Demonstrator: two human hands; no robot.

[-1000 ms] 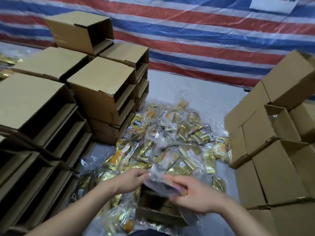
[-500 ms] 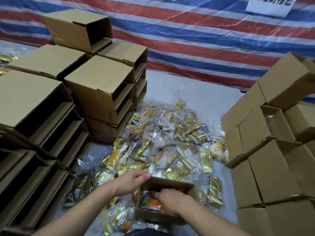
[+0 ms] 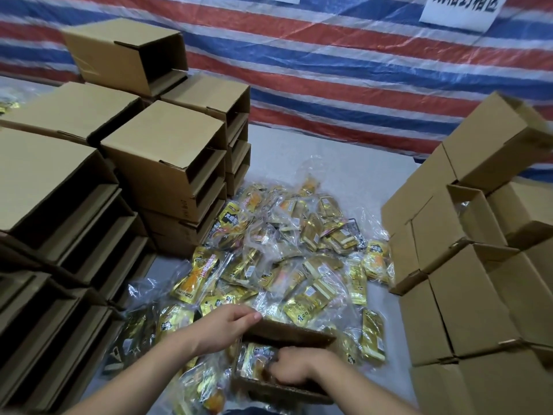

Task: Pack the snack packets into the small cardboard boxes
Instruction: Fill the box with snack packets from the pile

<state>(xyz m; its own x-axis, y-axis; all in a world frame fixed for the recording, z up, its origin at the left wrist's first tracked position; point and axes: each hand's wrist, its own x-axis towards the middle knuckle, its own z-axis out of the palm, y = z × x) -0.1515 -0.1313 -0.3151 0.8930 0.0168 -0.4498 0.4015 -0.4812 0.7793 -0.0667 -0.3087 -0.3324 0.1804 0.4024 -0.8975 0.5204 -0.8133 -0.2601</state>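
Observation:
A small open cardboard box [image 3: 296, 330] sits on the floor close in front of me. My left hand [image 3: 224, 327] holds its far left corner, fingers over the rim. My right hand [image 3: 294, 366] is down inside the box with curled fingers, pressing on a gold and orange snack packet [image 3: 253, 362] that lies in it. A loose heap of snack packets [image 3: 284, 259] in clear and gold wrappers spreads over the floor just beyond the box.
Stacks of empty cardboard boxes [image 3: 161, 163] lying on their sides fill the left. More cardboard boxes [image 3: 466, 295] are piled on the right. A red, white and blue striped tarp [image 3: 329, 70] hangs behind, with a paper sign [image 3: 460, 7] on it.
My right hand carried a clear-wrapped packet from above the box down into it and now presses there. My left hand stayed at the box's far left corner.

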